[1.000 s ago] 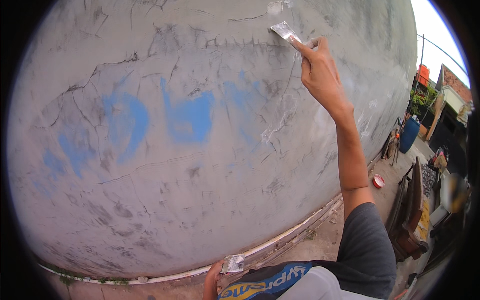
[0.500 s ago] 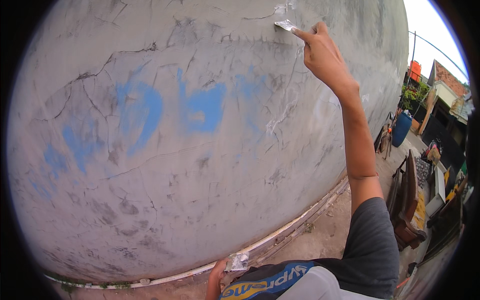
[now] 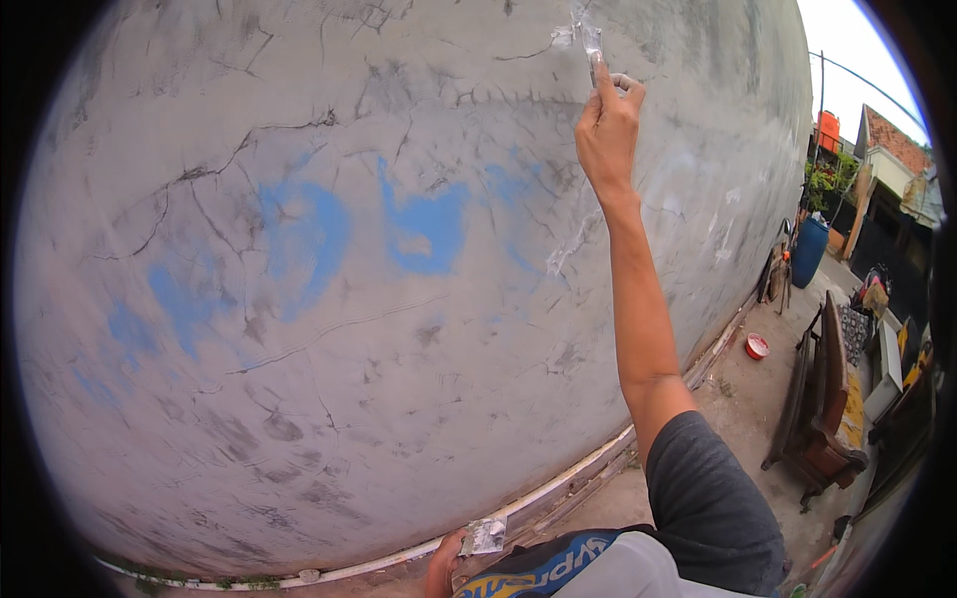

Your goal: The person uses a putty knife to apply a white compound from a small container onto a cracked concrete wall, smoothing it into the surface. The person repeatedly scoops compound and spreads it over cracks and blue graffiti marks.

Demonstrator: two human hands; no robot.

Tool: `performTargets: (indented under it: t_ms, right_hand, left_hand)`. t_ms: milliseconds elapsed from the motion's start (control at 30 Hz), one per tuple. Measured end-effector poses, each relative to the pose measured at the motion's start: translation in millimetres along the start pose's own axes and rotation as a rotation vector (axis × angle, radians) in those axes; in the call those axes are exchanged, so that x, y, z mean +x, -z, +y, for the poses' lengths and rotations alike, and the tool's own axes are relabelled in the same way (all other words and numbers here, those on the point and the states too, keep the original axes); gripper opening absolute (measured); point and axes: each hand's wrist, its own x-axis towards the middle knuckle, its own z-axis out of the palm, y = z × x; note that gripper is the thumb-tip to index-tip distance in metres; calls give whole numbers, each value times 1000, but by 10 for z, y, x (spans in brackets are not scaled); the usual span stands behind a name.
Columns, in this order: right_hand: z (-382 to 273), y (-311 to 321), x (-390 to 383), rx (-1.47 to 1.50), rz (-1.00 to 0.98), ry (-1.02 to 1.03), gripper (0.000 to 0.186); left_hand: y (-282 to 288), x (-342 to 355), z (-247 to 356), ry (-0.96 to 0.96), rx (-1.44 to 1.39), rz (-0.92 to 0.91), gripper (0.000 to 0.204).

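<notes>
A cracked grey plaster wall (image 3: 329, 399) with smeared blue paint fills most of the view. High on it, my right hand (image 3: 610, 135) grips a putty knife (image 3: 593, 42), its whitish blade against the wall beside a patch of white filler (image 3: 564, 37). Another white filler streak (image 3: 570, 244) runs along a crack lower down, left of my right forearm. Down by the wall's foot, my left hand (image 3: 448, 551) is closed on a flat plate smeared with white filler (image 3: 484, 536), held in front of my body; its fingers are partly hidden.
A pale pipe (image 3: 349, 570) runs along the wall's base. To the right on the ground stand a red tub (image 3: 757, 346) with white contents, a wooden bench (image 3: 829, 399) and a blue barrel (image 3: 809, 252). Houses and plants lie beyond.
My right hand has moved slightly left and down, and the putty knife has turned from pointing left to pointing upward. My left hand still holds the plate low. The view has shifted slightly.
</notes>
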Motion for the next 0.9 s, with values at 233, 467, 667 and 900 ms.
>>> performTargets:
  t_ms: [233,467,667,900]
  right_hand:
    - [-154,-191,-23,-52,-75,-43,40]
    - [-385,569,185,-192,-536,-103,36]
    - [-270,757,1113,-140,-741,-477,26]
    - [-538,444,1430,-373,-873,-397,19]
  left_hand:
    - [367,244,-102,-16,95,-108,24]
    - [379,129,97,9,-2,-149,24]
    - [468,361,-2,34,1,-213,24]
    - [448,199,30,27,-5,-175,23]
